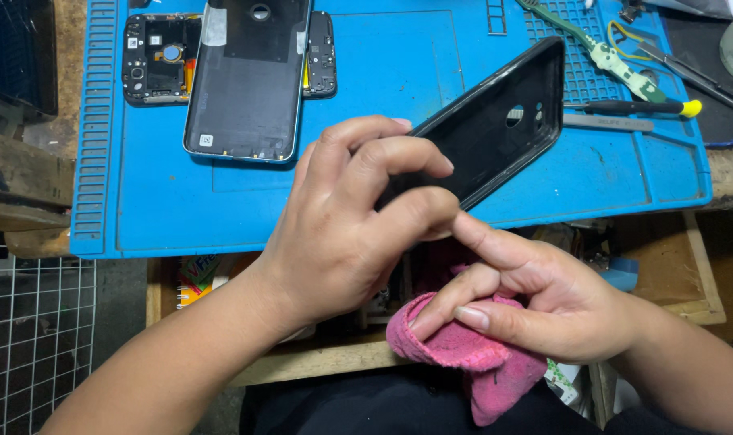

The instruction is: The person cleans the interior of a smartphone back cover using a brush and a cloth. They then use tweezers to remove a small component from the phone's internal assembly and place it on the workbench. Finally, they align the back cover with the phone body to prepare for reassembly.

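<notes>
- Left hand has its grip closed on the black phone back cover, fingers pinching its lower end; cover is tilted up in the air above the front edge of the blue mat.
- Right hand has its grip closed on a pink cloth, bunched under the fingers; index finger points up and touches the left thumb at the cover's lower edge.
- On the mat, well apart from the hands: grey phone body, back side up, lying over an opened phone frame.
- Far right of the mat: screwdriver with yellow tip, green flex strip, tweezers.
- Mat lies on a wooden worktop.
</notes>
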